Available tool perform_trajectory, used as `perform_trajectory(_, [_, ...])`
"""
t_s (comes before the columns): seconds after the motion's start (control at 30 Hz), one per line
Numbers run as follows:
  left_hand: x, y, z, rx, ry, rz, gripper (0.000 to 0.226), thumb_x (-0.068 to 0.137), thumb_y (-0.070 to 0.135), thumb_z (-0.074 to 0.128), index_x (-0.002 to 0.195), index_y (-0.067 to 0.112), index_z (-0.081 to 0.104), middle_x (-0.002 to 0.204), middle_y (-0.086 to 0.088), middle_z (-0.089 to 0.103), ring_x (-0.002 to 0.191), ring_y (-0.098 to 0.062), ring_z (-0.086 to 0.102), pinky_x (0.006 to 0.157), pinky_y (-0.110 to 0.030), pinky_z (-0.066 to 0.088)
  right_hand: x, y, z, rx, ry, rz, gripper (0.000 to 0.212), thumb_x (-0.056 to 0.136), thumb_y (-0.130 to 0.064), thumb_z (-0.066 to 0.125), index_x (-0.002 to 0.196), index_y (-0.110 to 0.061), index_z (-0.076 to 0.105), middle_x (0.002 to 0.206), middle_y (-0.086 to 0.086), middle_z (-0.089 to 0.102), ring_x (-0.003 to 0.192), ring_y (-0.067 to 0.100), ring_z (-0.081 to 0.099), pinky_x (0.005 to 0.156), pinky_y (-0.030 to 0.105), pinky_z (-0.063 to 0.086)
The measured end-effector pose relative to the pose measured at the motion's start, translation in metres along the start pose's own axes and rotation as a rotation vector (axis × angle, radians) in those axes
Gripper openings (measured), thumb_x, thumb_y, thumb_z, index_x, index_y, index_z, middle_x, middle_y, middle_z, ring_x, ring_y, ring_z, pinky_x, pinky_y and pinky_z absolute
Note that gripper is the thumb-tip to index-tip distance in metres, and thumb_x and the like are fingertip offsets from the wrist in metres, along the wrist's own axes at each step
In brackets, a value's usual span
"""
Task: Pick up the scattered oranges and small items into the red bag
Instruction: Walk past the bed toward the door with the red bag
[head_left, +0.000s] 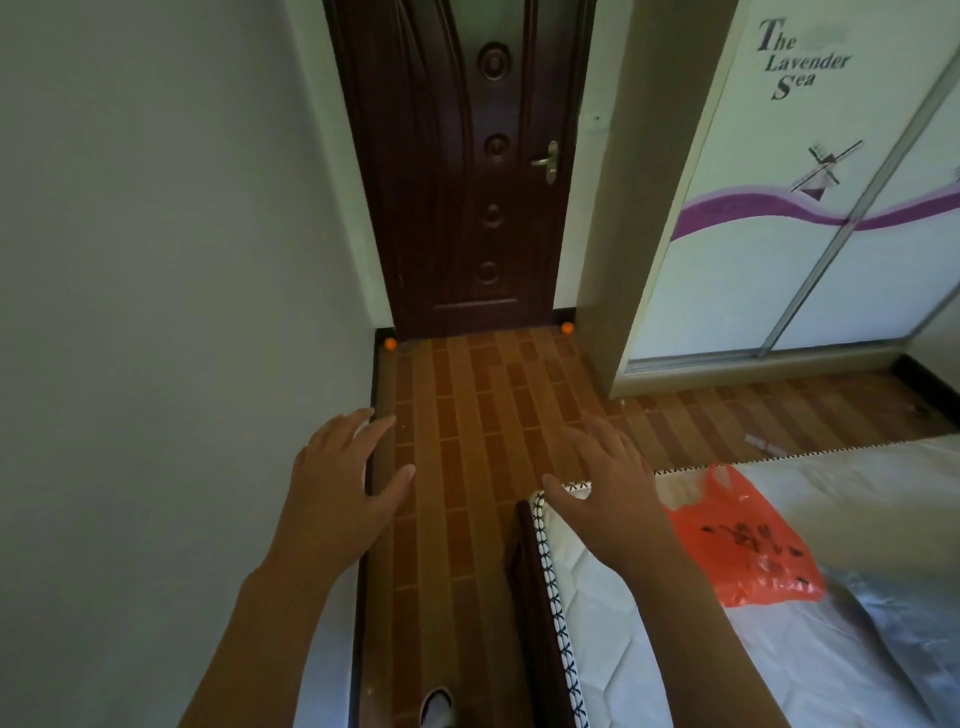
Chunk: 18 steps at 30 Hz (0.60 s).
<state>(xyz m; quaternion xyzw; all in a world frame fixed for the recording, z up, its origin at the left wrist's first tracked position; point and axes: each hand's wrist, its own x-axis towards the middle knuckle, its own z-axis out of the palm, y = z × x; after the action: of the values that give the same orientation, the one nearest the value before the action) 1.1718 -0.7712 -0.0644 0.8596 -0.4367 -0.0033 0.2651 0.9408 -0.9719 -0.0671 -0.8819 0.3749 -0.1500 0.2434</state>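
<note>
1. Here, the left hand (340, 478) is held out above the floor's edge by the wall, fingers straight and spread, holding nothing.
2. The right hand (610, 486) is likewise spread flat and empty, above the corner of the white plastic-wrapped mattress (649, 639).
3. The crinkled red plastic bag (748, 545) lies on the mattress, just right of the right hand.
4. Two small round oranges (390, 343) (568, 328) rest on the brown wood-pattern tiled floor (467, 415), at either corner of the dark carved wooden door (467, 171).

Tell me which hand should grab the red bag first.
Right. The right hand hovers open over the mattress edge, beside the red bag; the left hand is across the floor strip, by the wall.
</note>
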Motion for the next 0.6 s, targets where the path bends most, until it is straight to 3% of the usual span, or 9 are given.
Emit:
perform_trajectory(0.23, [0.101,-0.052,-0.005,-0.043,-0.014,0.038,0.073,0.09,0.072,0.041,0.151,0.031,0.048,0.158,0.005,0.044,0.148,-0.02,0.037,0.12,-0.054,0.036,0.092,-0.047,0.027,-0.028,0.008,0.021,0.063,0.095,-0.054,0.058,0.153,-0.033,0.044,0.169,-0.006,0.025,0.156,0.021,0.019,0.124,0.052,0.018])
perform_trajectory(0.43, [0.145,-0.072,0.003,-0.097,-0.044,0.035,0.075,0.089,0.073,0.04,0.151,0.032,0.047,0.16,0.004,0.043,0.149,-0.021,0.035,0.121,-0.054,0.034,0.143,-0.054,0.036,-0.038,-0.01,0.057,0.07,0.089,-0.064,0.049,0.152,-0.035,0.043,0.168,-0.006,0.027,0.156,0.022,0.021,0.124,0.057,0.024])
perform_trajectory(0.6, [0.193,-0.084,0.018,-0.101,-0.057,0.025,0.076,0.09,0.073,0.039,0.153,0.031,0.046,0.161,0.005,0.041,0.15,-0.021,0.033,0.122,-0.053,0.033,0.191,-0.052,0.035,-0.066,-0.004,0.041,0.067,0.091,-0.059,0.055,0.153,-0.038,0.039,0.165,-0.005,0.03,0.152,0.025,0.028,0.12,0.057,0.029])
